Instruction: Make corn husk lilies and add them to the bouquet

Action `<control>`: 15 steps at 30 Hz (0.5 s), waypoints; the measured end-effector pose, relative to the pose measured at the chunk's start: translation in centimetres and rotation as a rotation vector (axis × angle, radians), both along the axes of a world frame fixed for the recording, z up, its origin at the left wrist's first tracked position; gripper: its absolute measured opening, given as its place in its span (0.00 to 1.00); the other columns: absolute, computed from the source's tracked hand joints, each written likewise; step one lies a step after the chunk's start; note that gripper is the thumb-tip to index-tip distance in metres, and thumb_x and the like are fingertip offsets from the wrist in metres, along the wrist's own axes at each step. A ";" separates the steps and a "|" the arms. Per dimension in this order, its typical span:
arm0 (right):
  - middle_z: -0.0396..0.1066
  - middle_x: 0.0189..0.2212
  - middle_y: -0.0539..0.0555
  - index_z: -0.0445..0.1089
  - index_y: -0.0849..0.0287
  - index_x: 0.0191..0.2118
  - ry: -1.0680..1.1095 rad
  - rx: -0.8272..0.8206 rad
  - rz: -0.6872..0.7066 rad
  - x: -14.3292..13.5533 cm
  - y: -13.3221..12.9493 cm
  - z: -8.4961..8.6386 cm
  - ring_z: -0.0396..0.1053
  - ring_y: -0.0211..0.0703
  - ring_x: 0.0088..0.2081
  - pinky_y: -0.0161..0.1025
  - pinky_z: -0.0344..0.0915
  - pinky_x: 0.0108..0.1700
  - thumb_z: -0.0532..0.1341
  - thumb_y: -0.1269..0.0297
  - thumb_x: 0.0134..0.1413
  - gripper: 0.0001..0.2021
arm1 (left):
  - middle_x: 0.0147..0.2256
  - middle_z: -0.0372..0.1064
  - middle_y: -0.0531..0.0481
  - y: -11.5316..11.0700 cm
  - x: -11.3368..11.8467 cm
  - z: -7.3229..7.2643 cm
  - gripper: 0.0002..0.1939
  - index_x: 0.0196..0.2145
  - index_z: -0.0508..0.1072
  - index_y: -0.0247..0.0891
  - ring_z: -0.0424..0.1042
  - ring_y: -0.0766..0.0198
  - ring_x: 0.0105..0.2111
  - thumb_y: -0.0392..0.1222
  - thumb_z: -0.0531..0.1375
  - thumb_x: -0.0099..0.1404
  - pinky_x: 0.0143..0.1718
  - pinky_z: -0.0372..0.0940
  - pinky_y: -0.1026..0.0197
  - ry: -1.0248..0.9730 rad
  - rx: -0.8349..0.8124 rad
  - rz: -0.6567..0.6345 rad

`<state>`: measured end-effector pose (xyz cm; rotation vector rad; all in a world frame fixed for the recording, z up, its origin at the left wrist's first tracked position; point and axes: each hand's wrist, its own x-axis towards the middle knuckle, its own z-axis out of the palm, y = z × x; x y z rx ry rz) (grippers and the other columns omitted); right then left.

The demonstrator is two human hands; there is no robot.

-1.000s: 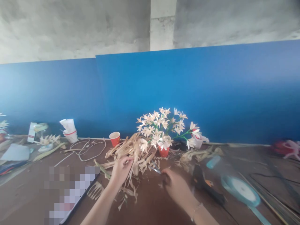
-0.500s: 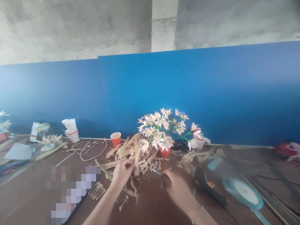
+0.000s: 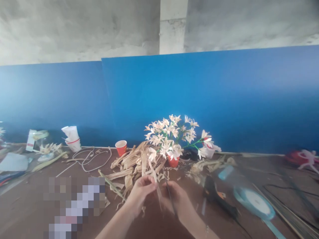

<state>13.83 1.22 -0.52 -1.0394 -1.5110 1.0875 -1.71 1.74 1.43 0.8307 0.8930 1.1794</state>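
Between the thumb and fingers of my left hand (image 3: 143, 192) is a narrow pale strip of dried husk (image 3: 153, 172), upright, its lower end blurred. My right hand (image 3: 175, 196) is closed around what look like scissors (image 3: 168, 190), their thin blade pointing up and away beside the strip; the handles are hidden in the fingers. Just beyond both hands lies a heap of dried husks (image 3: 132, 159). Behind it, a bunch of cream husk flowers (image 3: 165, 134) on green stems stands in a red paper cup (image 3: 173, 161).
An orange-red paper cup (image 3: 121, 148) and a white cable (image 3: 96, 161) lie left of the heap. To the right are a black glue gun (image 3: 216, 197) and a roll of light-blue ribbon (image 3: 258, 204). A blue partition (image 3: 194, 86) closes off the table's back edge.
My left hand has come off the heap toward me and to the right, with a husk strip in its fingers. The scissors in my right hand have turned more upright, close to the strip.
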 end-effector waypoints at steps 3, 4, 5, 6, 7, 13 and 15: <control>0.65 0.18 0.48 0.66 0.59 0.28 0.074 -0.081 -0.090 -0.2 0.1 0.0 0.63 0.37 0.20 0.33 0.62 0.23 0.62 0.47 0.39 0.18 | 0.17 0.64 0.57 -0.4 0.7 -0.1 0.13 0.24 0.67 0.36 0.60 0.74 0.15 0.40 0.69 0.44 0.18 0.52 0.70 -0.038 0.006 -0.071; 0.65 0.18 0.48 0.67 0.59 0.28 0.074 -0.092 -0.113 -0.1 0.1 0.1 0.62 0.37 0.19 0.32 0.61 0.21 0.62 0.47 0.39 0.18 | 0.18 0.65 0.56 -0.5 0.7 0.0 0.12 0.24 0.68 0.35 0.60 0.73 0.15 0.39 0.68 0.44 0.18 0.53 0.70 -0.045 0.014 -0.087; 0.64 0.17 0.47 0.66 0.59 0.29 0.071 -0.096 -0.136 0.1 0.2 0.3 0.61 0.36 0.18 0.32 0.60 0.20 0.63 0.48 0.38 0.18 | 0.19 0.66 0.55 -0.6 0.7 0.1 0.12 0.25 0.69 0.35 0.62 0.73 0.16 0.37 0.68 0.44 0.19 0.53 0.69 -0.052 0.020 -0.095; 0.64 0.18 0.47 0.66 0.58 0.29 0.061 -0.095 -0.148 0.2 0.2 0.4 0.61 0.36 0.18 0.32 0.60 0.20 0.63 0.48 0.38 0.18 | 0.19 0.67 0.54 -0.7 0.7 0.3 0.11 0.25 0.69 0.34 0.63 0.72 0.17 0.36 0.68 0.44 0.20 0.54 0.69 -0.056 0.018 -0.094; 0.64 0.18 0.47 0.66 0.58 0.29 0.048 -0.087 -0.159 0.4 0.2 0.6 0.60 0.35 0.18 0.32 0.59 0.19 0.64 0.49 0.37 0.18 | 0.20 0.68 0.54 -0.9 0.8 0.5 0.11 0.26 0.70 0.34 0.64 0.71 0.18 0.36 0.68 0.44 0.21 0.54 0.69 -0.056 0.005 -0.093; 0.64 0.21 0.48 0.66 0.59 0.30 0.061 -0.086 -0.056 0.3 0.0 0.7 0.63 0.37 0.24 0.32 0.63 0.26 0.64 0.49 0.37 0.18 | 0.18 0.67 0.55 -1.2 1.6 0.3 0.11 0.20 0.69 0.35 0.64 0.70 0.19 0.41 0.68 0.44 0.23 0.56 0.67 0.084 -0.015 0.016; 0.64 0.20 0.48 0.66 0.60 0.30 0.101 -0.135 -0.027 0.2 -0.1 0.5 0.63 0.36 0.23 0.32 0.63 0.26 0.61 0.46 0.41 0.20 | 0.14 0.64 0.55 -1.0 1.7 0.0 0.13 0.16 0.68 0.34 0.62 0.70 0.17 0.43 0.68 0.44 0.20 0.53 0.66 0.227 0.018 0.010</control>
